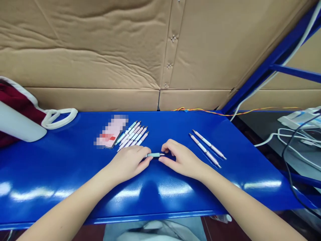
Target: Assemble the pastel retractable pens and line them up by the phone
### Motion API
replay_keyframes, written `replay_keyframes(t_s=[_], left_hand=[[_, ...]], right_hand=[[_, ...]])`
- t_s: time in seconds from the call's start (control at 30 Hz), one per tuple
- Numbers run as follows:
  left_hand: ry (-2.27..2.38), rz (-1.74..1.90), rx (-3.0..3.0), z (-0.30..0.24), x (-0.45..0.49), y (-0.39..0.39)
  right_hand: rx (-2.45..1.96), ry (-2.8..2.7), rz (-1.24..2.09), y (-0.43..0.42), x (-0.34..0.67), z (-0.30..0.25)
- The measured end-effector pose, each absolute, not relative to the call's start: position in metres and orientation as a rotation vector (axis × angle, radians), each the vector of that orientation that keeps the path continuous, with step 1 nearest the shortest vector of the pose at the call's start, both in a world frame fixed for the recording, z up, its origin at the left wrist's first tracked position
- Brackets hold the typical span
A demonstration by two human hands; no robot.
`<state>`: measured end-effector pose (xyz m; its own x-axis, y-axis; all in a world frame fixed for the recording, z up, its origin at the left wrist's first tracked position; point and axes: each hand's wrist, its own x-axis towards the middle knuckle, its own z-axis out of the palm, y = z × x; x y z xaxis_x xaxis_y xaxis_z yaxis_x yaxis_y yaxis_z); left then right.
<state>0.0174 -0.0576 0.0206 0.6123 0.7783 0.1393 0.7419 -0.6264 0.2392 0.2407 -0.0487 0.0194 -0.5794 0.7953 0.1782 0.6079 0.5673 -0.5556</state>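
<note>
My left hand and my right hand meet at the middle of the blue table. Between them lies a pale teal pen. The left fingers are closed on its barrel. The right fingers pinch at its tip end. Just behind the left hand lies a row of several pens, pink and teal, side by side. Two pink pens lie apart to the right of my right hand.
A blurred pink flat object lies left of the pen row. A white tote bag with dark red cloth sits at the far left. Cardboard walls the back. Cables and a blue frame are at right.
</note>
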Motion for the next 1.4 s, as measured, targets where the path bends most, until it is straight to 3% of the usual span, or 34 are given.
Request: replay_keyframes(t_s=[0.13,1.4], left_hand=[[1.247,0.328,2.697,0.0206,0.0174,-0.0571],[1.242,0.456,2.573,0.0211,0.0162,-0.0566]], right_hand=[[-1.130,-2.387,0.770,-0.0487,0.2394,0.0185],[-1.162,-2.185,0.877,-0.0456,0.2413,0.0109]])
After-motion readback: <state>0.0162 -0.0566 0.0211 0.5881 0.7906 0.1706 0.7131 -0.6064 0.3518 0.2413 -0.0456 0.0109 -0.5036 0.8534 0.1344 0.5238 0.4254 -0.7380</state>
